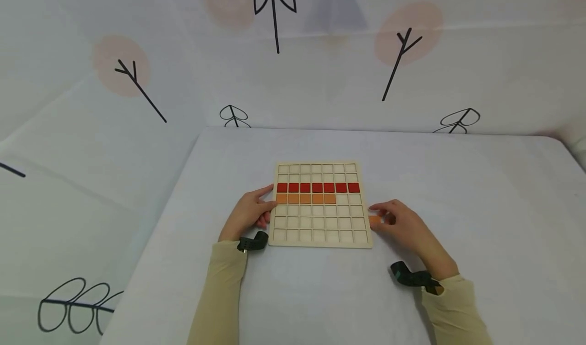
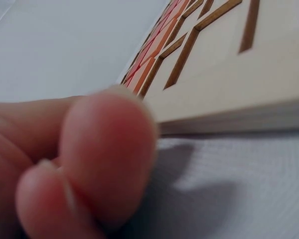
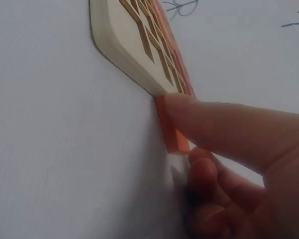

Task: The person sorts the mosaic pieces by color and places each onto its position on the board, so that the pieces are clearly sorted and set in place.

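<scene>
A pale wooden grid board (image 1: 320, 242) lies flat on the table. One row holds red square tiles (image 1: 317, 188) from side to side. Just below it, orange square tiles (image 1: 305, 198) fill the left part of their row, and the two cells at its right end are bare. My left hand (image 1: 249, 211) touches the board's left edge with thumb and index finger; its other fingers are curled underneath. My right hand (image 1: 403, 225) pinches a loose orange tile (image 3: 170, 127) beside the board's right edge, with the thumb (image 3: 214, 124) over part of it.
A white cloth (image 1: 320, 294) covers the table. Behind and to the left hangs a pale sheet (image 1: 320, 80) with plant drawings. Dark wrist cameras (image 1: 412, 276) sit on both wrists, below tan sleeves (image 1: 224, 289).
</scene>
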`<state>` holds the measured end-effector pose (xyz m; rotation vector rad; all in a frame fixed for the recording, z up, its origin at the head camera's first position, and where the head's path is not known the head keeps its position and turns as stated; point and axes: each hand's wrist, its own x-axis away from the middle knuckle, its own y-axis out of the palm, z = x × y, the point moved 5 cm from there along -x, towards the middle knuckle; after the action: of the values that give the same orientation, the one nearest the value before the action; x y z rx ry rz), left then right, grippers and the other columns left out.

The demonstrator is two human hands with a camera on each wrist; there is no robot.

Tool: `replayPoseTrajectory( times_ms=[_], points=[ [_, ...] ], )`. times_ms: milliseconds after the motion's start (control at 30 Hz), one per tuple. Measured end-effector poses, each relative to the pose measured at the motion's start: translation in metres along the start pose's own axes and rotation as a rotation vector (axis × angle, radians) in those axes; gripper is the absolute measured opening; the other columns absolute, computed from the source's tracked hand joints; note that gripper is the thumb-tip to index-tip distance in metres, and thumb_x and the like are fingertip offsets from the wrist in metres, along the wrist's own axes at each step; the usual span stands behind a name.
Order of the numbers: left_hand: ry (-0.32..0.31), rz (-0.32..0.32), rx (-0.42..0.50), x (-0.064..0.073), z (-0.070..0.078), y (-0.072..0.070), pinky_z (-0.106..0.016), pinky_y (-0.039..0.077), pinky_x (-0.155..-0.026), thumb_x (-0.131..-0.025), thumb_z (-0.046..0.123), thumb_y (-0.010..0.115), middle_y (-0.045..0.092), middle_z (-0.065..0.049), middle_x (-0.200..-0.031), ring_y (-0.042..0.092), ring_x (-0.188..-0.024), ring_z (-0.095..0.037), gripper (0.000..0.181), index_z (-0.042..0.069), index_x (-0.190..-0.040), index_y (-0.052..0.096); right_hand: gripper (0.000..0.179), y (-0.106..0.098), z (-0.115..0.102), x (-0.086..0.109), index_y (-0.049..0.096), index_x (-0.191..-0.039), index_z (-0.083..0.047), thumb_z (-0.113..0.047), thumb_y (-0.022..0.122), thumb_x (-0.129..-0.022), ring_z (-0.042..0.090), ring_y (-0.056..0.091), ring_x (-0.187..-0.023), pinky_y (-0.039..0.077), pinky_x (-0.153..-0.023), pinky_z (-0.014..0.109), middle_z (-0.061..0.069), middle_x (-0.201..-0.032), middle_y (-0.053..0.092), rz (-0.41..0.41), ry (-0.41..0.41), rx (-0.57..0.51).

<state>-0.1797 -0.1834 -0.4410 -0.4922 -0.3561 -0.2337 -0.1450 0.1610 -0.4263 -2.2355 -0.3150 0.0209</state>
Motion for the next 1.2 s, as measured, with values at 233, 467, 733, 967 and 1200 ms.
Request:
replayPoseTrajectory(
  times_ms=[233,467,733,967,1200],
  points=[
    [0.004,-0.003,0.014,0.0011,0.0011,-0.0005,-0.027,0.046,-0.043,-0.085,0.027,0.061,0.056,-0.011,-0.057,0.051,-0.041,-0.016,0.056,0.026,-0.136,0.038,0.026,-0.0007,-0.0026,0.0005,0.064,-0.101,-0.01,-0.019,0.069,-0.078,0.017,0.044,-0.078,0.038,-0.063,0.03,0.004,-0.093,0.05,-0.003,-0.026,0.015],
    [-0.015,0.002,0.005,0.001,-0.0007,-0.0011,-0.027,0.046,-0.043,-0.085,0.028,0.061,0.056,-0.011,-0.057,0.051,-0.041,-0.017,0.055,0.029,-0.135,0.039,0.027,0.001,-0.0043,0.0013,0.061,-0.103,-0.012,-0.017,0.069,-0.078,0.017,0.043,-0.076,0.037,-0.06,0.029,0.002,-0.091,0.048,0.014,0.0,0.03],
    [0.003,0.005,-0.01,0.0017,0.0015,-0.001,-0.026,0.045,-0.042,-0.085,0.028,0.061,0.056,-0.01,-0.056,0.05,-0.041,-0.015,0.056,0.027,-0.136,0.038,0.025,0.0001,-0.0021,0.0012,0.063,-0.1,-0.013,-0.016,0.07,-0.076,0.016,0.043,-0.075,0.036,-0.062,0.03,0.0,-0.087,0.049,0.051,-0.03,0.009],
    [-0.005,0.0,-0.01,0.0008,0.0008,-0.0003,-0.027,0.045,-0.043,-0.085,0.028,0.06,0.057,-0.011,-0.057,0.051,-0.041,-0.016,0.054,0.029,-0.135,0.039,0.022,-0.0022,0.001,0.0033,0.063,-0.098,-0.016,-0.027,0.068,-0.079,0.015,0.046,-0.078,0.039,-0.067,0.031,-0.002,-0.088,0.054,0.049,0.001,-0.066],
    [0.005,-0.005,0.002,0.0006,0.0009,-0.0003,-0.027,0.046,-0.043,-0.085,0.028,0.06,0.056,-0.01,-0.057,0.051,-0.041,-0.016,0.055,0.027,-0.136,0.038,0.026,-0.0031,0.0042,0.0012,0.064,-0.099,-0.019,-0.038,0.064,-0.081,0.016,0.048,-0.08,0.04,-0.07,0.032,-0.003,-0.089,0.058,-0.007,0.042,-0.099]
  ],
)
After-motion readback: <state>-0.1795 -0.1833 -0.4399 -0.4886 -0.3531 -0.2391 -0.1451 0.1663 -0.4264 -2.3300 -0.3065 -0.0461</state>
